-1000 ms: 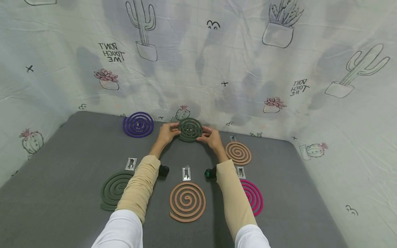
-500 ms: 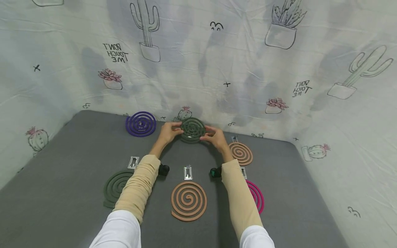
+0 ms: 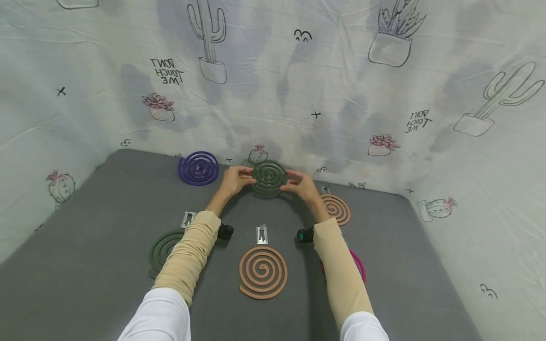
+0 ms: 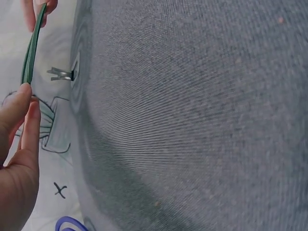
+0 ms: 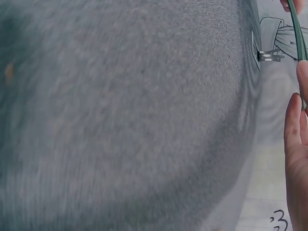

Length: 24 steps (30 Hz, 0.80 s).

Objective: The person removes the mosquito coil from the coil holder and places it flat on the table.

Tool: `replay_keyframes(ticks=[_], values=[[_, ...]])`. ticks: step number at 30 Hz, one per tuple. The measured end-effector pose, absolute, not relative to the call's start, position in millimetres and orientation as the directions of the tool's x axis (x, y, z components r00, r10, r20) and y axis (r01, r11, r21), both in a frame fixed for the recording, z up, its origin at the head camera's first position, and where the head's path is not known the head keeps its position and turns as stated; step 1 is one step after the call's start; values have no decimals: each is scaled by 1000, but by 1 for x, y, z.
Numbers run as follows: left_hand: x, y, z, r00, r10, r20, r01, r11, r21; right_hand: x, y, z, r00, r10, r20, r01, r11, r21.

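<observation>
At the back of the table, my left hand (image 3: pixel 236 180) and my right hand (image 3: pixel 302 187) pinch opposite edges of a green mosquito coil (image 3: pixel 269 180), thumbs and fingers on its rim. Both wrist views show the coil (image 4: pixel 31 53) nearly edge-on, and there its edge looks doubled; I cannot tell whether it is one coil or two. Below it, apart from it, a small metal coil stand (image 4: pixel 61 74) sits on the table with its prongs up. The right wrist view also shows this stand (image 5: pixel 269 56) near the coil (image 5: pixel 298 36).
A purple coil (image 3: pixel 198 168) lies back left. Orange coils are at front centre (image 3: pixel 263 272) and back right (image 3: pixel 334 210). Another green coil (image 3: pixel 164 246) and a pink coil (image 3: pixel 357 265) are partly behind my forearms. Metal stands (image 3: pixel 262 235) lie near some coils. A printed cloth (image 3: pixel 315 142) surrounds the table.
The head view has shifted slightly, so everything appears further right. My right forearm has swung outward and now hides more of the pink coil and its stand. Both hands keep hold of the mosquito coil.
</observation>
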<state>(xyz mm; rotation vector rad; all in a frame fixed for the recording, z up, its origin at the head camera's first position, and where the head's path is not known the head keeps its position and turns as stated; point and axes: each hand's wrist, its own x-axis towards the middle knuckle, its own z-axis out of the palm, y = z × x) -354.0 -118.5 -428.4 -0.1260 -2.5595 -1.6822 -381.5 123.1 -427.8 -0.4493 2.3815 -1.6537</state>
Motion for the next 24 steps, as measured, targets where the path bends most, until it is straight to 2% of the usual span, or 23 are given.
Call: replay_keyframes(ticks=[10,17,24], values=[[-347,-117,-419,-992,116,54,97,403,910,-372,135,-417,-927,-375,-5,-144,368,-919],[-342,-120,-416,-983,174,50,115,389,914,-365,138,-417,-918,-397,13,-163,348,-923],[-336,-124,-418,-984,177,36,108,419,901,-360,138,-420,-908,-418,13,-159,315,-936]])
